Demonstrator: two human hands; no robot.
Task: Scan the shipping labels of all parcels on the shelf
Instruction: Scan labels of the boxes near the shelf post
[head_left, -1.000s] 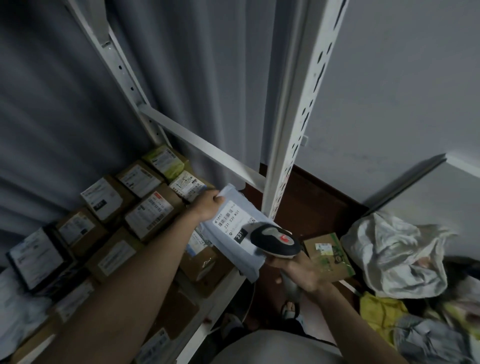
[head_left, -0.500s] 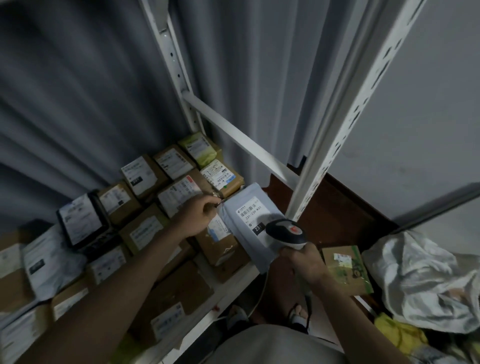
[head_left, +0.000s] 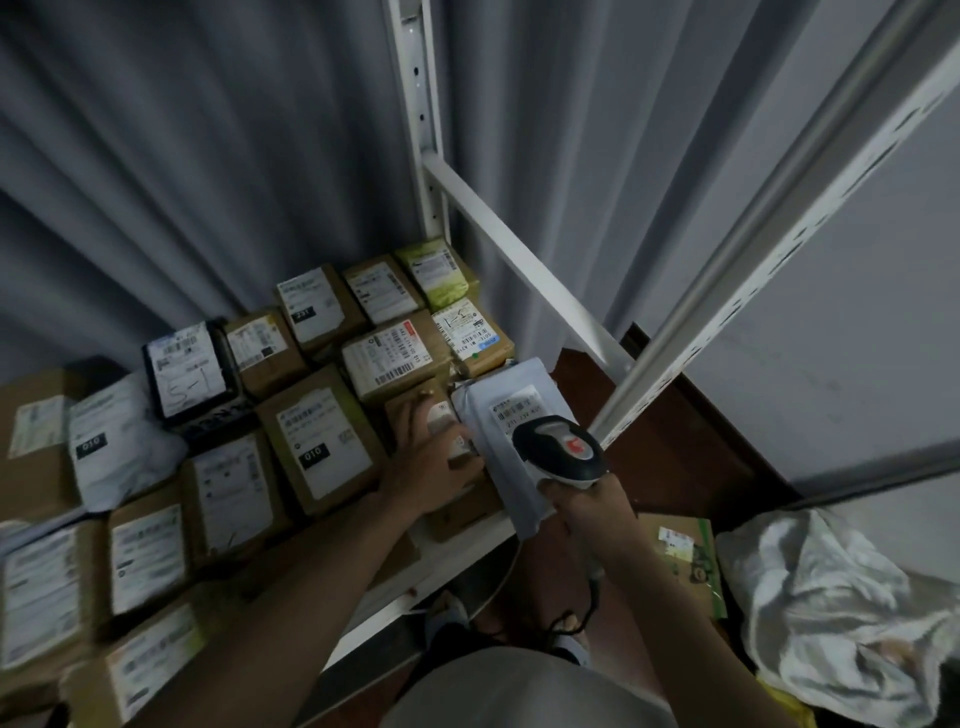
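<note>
Several labelled parcels (head_left: 322, 436), mostly brown boxes, cover the white shelf (head_left: 467, 535). A grey mailer bag (head_left: 511, 499) with a white shipping label (head_left: 514, 408) lies at the shelf's right end. My right hand (head_left: 587, 506) grips a black-and-grey barcode scanner (head_left: 563, 449), whose head hangs just above the mailer's label. My left hand (head_left: 426, 473) lies on a small brown box (head_left: 457, 514) directly left of the mailer. Its fingers curl over the box top and hide most of its label.
White slotted uprights (head_left: 727, 291) and a diagonal brace (head_left: 524, 265) frame the shelf's right side. Grey curtains hang behind. On the floor to the right are a green-edged cardboard parcel (head_left: 685, 556) and a crumpled white bag (head_left: 831, 613). The scanner's cable (head_left: 571, 618) hangs below my wrist.
The grey mailer, held up in my left hand before, now lies on the shelf's right end. My left hand has let it go and shifted onto the box beside it. The view swung left.
</note>
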